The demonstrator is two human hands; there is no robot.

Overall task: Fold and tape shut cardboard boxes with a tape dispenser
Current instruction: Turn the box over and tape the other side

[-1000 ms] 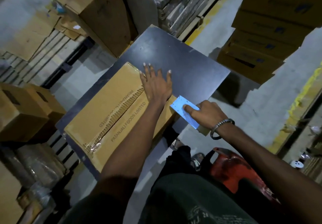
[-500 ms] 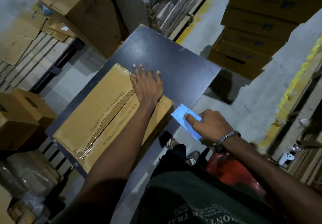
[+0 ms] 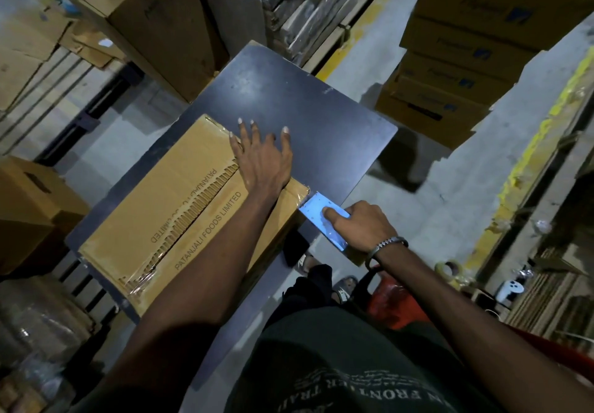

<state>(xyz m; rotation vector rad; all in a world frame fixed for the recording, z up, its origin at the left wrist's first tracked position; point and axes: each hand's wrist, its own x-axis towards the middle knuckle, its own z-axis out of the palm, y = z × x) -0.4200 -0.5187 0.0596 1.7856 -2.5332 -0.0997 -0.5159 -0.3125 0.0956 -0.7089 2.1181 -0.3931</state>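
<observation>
A brown cardboard box (image 3: 167, 207) printed "PATANJALI FOODS LIMITED" lies on a dark table (image 3: 308, 117). Clear tape runs along its centre seam. My left hand (image 3: 262, 158) lies flat on the box's far right end, fingers spread and reaching past its edge over the table. My right hand (image 3: 360, 227) grips a light blue tape dispenser (image 3: 321, 219) at the box's near right corner, with the thumb on top of it. The tape roll itself is hidden under the hand.
Stacked cartons (image 3: 466, 55) stand on the right, a big box (image 3: 154, 10) and wrapped goods behind the table. More boxes (image 3: 29, 210) sit at left. A tape roll (image 3: 448, 269) and a red seat (image 3: 398, 303) are at my right.
My left hand has slid further toward the box's far right edge, fingers now over the table. My right hand has kept the dispenser at the box's corner. The camera has shifted slightly.
</observation>
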